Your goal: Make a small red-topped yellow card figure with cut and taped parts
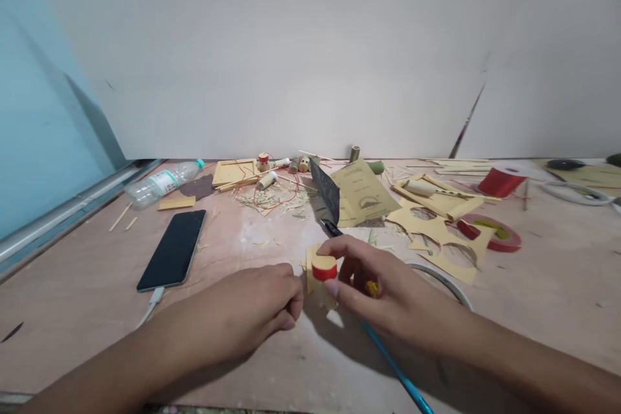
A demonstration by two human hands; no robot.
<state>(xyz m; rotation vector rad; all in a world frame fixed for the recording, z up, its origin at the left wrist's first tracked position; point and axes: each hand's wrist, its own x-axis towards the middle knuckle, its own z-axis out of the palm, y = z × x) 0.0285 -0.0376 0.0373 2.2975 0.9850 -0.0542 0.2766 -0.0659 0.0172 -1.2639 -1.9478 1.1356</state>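
Observation:
My right hand (373,288) pinches a small cylinder (324,267) with a pale yellow top and a red band, thumb and fingers closed round it just above the table. A small yellow paper piece (310,272) sits right behind the cylinder. My left hand (257,310) rests knuckles up beside it, fingers curled under, fingertips close to the cylinder; what they hold is hidden. A blue pen-like stick (395,369) lies under my right wrist.
A black phone (173,249) on a white cable lies at left, a plastic bottle (162,183) behind it. Yellow cut sheets (436,226), red tape rolls (499,181), a dark blade (326,193) and bamboo scraps (272,197) litter the wooden table (97,310). A white board stands behind.

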